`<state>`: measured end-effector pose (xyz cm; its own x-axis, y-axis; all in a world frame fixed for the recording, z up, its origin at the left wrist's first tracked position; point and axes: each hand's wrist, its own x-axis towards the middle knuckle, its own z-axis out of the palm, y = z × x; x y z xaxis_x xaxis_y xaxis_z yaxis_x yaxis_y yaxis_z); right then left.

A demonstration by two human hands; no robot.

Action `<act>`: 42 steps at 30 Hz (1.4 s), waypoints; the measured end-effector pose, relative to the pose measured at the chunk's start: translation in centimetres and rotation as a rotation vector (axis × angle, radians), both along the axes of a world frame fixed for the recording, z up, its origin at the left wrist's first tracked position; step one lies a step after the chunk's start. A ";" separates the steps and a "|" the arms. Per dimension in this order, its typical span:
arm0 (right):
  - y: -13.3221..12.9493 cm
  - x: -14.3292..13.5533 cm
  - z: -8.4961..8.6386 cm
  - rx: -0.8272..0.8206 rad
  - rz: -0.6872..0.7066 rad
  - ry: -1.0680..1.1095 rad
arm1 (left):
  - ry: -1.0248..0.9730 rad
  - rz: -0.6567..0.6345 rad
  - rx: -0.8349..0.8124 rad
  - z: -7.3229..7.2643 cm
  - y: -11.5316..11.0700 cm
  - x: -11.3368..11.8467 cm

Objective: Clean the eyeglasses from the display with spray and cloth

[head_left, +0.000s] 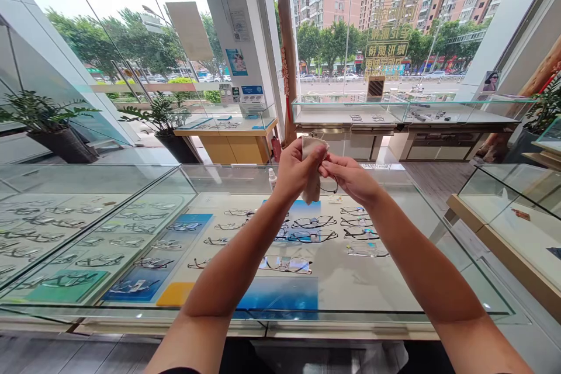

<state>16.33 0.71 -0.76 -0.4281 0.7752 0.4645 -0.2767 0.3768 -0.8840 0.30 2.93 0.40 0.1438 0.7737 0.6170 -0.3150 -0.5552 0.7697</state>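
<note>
Both of my hands are raised together above the glass display case. My left hand is closed round a beige cloth, which hangs down below the fingers. Wrapped partly by the cloth is a pair of thin-framed eyeglasses; one rim shows below my fingers. My right hand pinches the eyeglasses by the frame, close against the left hand. The cloth and fingers hide much of the frame.
Rows of eyeglasses lie inside the case under the glass. A small white spray bottle stands behind it. Another display case is at the right. Potted plants and further cases stand by the windows.
</note>
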 end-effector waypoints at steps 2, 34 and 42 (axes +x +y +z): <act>0.0 -0.3 -0.1 0.012 0.002 -0.013 | -0.036 0.027 0.000 -0.2 -0.1 0.2; 0.2 0.3 0.4 -0.107 -0.081 0.069 | 0.125 -0.253 -0.026 0.5 1.2 -1.8; -0.5 -0.5 0.3 -0.123 -0.029 0.066 | 0.015 -0.083 0.044 -0.7 0.6 0.2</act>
<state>15.79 0.20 -0.47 -0.3761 0.8397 0.3916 -0.3259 0.2757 -0.9043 0.54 3.57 -0.27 0.2154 0.7309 0.6476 -0.3503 -0.5612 0.7499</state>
